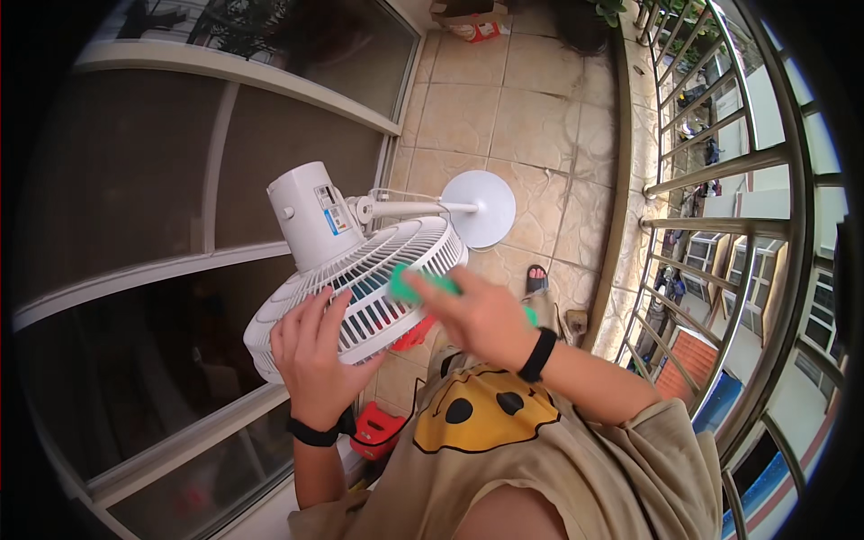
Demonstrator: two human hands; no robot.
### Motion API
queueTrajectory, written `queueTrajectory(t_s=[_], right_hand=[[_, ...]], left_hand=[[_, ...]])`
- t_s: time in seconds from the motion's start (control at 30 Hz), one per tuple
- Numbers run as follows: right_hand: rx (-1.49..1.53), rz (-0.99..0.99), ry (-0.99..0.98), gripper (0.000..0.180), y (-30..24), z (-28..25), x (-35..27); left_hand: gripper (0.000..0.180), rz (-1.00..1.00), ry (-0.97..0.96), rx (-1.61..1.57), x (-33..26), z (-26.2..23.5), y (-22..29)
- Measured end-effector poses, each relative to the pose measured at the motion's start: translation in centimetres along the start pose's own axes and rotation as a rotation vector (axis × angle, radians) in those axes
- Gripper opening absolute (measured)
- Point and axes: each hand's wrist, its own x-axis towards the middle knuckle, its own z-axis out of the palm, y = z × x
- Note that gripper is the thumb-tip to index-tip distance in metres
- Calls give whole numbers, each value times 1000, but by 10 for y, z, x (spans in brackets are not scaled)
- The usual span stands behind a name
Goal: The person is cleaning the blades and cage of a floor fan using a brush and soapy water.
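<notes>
A white pedestal fan point(360, 270) is tilted up off the balcony floor, its motor housing point(310, 216) pointing up-left and its round base point(479, 209) farther away. My left hand point(315, 355) grips the rim of the rear grille from below. My right hand point(477, 315) is closed on a green brush point(409, 286), blurred, its head pressed against the grille slats. Both wrists wear black bands.
Sliding glass doors point(162, 270) run along the left. A metal railing point(720, 180) curves along the right, with buildings below. A red object point(378, 430) sits low by the door track. Sandals point(537, 279) lie on the tiled floor point(504, 108); boxes point(472, 22) stand at the far end.
</notes>
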Motion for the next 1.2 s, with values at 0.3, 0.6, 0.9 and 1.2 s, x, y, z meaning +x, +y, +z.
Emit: queueTrajectory(t_s=[0.3, 0.6, 0.9, 1.2], right_hand=[[177, 192, 167, 56, 19, 20, -10], [241, 259, 268, 59, 142, 68, -8], [240, 288, 49, 52, 101, 42, -4], [210, 85, 64, 60, 35, 25, -17]], left_hand=[[69, 14, -5, 5, 5, 8, -4], [66, 57, -14, 33, 15, 4, 7], [68, 48, -24, 42, 4, 5, 1], [68, 22, -2, 27, 10, 8, -1]])
